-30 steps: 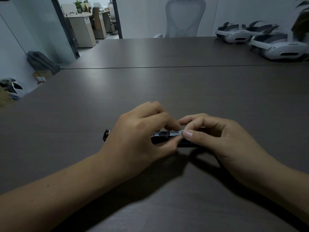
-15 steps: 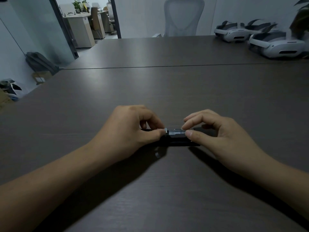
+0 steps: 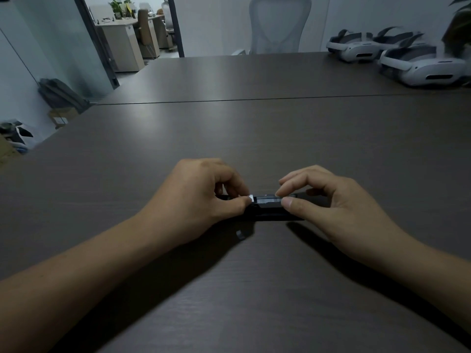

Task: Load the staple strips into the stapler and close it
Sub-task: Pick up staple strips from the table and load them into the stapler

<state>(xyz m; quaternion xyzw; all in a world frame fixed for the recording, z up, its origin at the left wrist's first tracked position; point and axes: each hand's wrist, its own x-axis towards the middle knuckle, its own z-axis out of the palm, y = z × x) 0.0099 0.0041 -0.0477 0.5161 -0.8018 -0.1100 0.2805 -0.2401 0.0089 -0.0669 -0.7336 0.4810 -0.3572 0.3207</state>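
A black stapler (image 3: 270, 211) lies flat on the dark table (image 3: 254, 138), long side left to right, between my hands. A silvery staple strip (image 3: 267, 199) shows in its top channel. My left hand (image 3: 201, 197) pinches the strip's bright left end between thumb and forefinger and covers the stapler's left part. My right hand (image 3: 331, 202) holds the stapler's right part, thumb at the front, forefinger over the top. A small grey piece (image 3: 240, 234) lies on the table just in front of the stapler; I cannot tell what it is.
Two white headsets (image 3: 420, 64) sit at the far right of the table, with a plant (image 3: 458, 29) behind them. A white office chair (image 3: 279, 24) stands at the far edge. The table's left edge drops to a floor with a bag (image 3: 61, 95) and boxes.
A second ago my left hand covered the stapler's middle with its left tip showing. It has shifted so its fingertips pinch the strip's left end, and both hands sit lower on the table.
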